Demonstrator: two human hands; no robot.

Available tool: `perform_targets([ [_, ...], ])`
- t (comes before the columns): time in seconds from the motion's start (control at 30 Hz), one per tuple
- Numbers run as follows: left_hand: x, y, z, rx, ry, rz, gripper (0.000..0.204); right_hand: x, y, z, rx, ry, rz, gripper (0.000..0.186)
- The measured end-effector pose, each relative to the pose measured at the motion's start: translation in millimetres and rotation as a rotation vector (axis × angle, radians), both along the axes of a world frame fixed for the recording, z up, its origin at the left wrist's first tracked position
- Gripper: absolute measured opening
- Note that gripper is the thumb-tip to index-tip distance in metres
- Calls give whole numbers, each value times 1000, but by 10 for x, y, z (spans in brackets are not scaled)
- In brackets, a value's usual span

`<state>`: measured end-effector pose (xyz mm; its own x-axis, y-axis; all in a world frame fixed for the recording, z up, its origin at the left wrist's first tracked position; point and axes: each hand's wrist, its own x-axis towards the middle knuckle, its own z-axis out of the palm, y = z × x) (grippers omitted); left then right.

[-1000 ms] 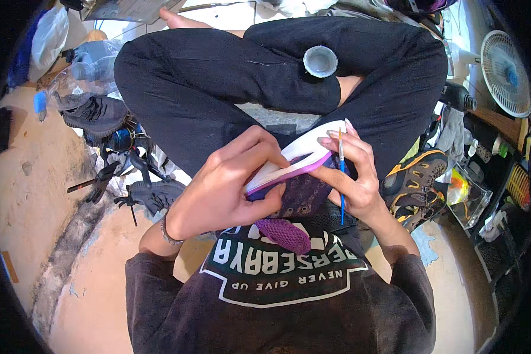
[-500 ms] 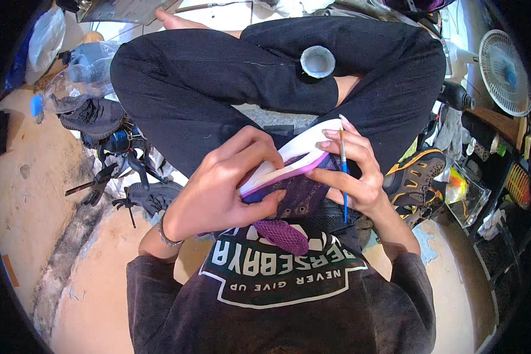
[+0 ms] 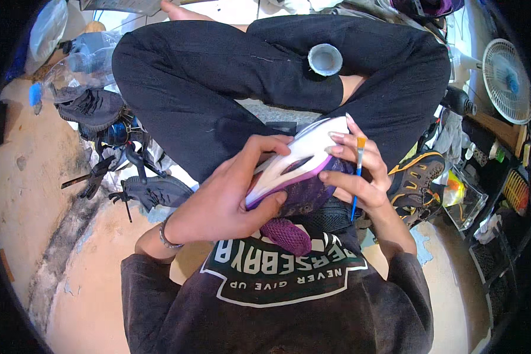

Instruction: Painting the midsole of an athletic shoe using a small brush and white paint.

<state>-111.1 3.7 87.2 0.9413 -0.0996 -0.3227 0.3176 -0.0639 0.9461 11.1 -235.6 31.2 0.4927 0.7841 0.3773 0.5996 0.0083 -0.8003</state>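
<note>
Above my lap I hold a purple mesh shoe (image 3: 304,203) on its side, its white sole (image 3: 312,141) facing up and away from me. My left hand (image 3: 236,186) grips one end of it, thumb on the upper and fingers over the sole's far edge. The other end is in my right hand (image 3: 360,171), fingertips on the sole's edge. Between those right fingers a flat paintbrush (image 3: 358,171) with a blue handle stands bristles up. A purple mesh flap (image 3: 286,236) hangs near my shirt. A small cup (image 3: 325,59) with greyish contents sits on my crossed leg.
A brown and orange shoe (image 3: 417,183) lies to my right, near a white fan (image 3: 507,79). On my left are dark shoes (image 3: 88,109), a clear plastic bottle (image 3: 76,71), clamp-like tools (image 3: 138,162) and another dark shoe (image 3: 156,192).
Both hands have tilted the shoe, so more of its white sole shows. The brush has turned in my right hand, and its bristles now show broad side on.
</note>
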Motion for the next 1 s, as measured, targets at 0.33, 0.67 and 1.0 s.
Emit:
perform_targets([
  [0.33,351,452,-181,86,113,-141,47,206,381,186,-297,-44,114,43],
  [0.67,486,556,-301,346,29,-332,39,277,410,202,-451,-42,182,35],
  [1.0,622,644,-372,162,127,-349,35,957,305,59,54,529,-78,33],
])
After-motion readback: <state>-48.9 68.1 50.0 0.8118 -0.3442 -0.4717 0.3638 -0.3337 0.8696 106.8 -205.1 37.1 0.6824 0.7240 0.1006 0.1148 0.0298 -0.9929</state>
